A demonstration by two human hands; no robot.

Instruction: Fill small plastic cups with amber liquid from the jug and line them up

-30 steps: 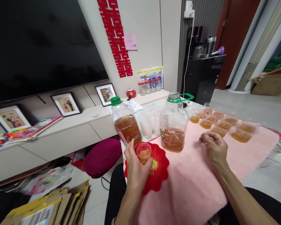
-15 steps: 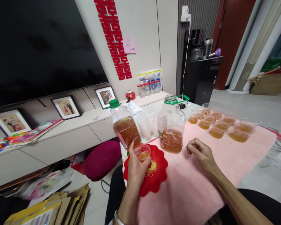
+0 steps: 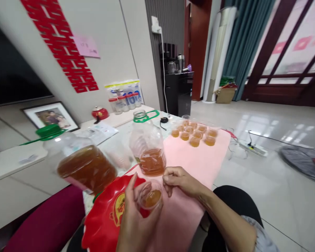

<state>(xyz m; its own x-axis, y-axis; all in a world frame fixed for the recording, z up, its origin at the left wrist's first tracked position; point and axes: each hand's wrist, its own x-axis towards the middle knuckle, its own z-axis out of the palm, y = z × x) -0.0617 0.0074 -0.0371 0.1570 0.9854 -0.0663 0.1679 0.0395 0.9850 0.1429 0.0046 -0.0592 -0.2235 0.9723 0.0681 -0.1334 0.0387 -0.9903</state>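
Observation:
My left hand (image 3: 139,217) is wrapped round a small clear plastic cup (image 3: 153,198) with amber liquid in it, held over the edge of a red scalloped tray (image 3: 102,217). Close to the cup's right side is my right hand (image 3: 180,182), its fingers curled in and no object visible in them. Just beyond stands an uncapped clear jug (image 3: 151,161) with a green handle ring, partly filled with amber liquid. A second jug (image 3: 86,168), green-capped and tilted in view, is to the left behind the tray.
Several filled cups (image 3: 194,140) stand grouped at the far end of the pink tablecloth (image 3: 194,161). Behind the jugs are red-lidded jars (image 3: 122,105) and a small red pot (image 3: 99,113). A maroon stool (image 3: 49,224) is at left; a power strip (image 3: 252,147) lies on the floor at right.
The view has swung right and moved closer. My left hand, still round the cup, is now near the tray's right edge, and my right hand has come in towards the cup.

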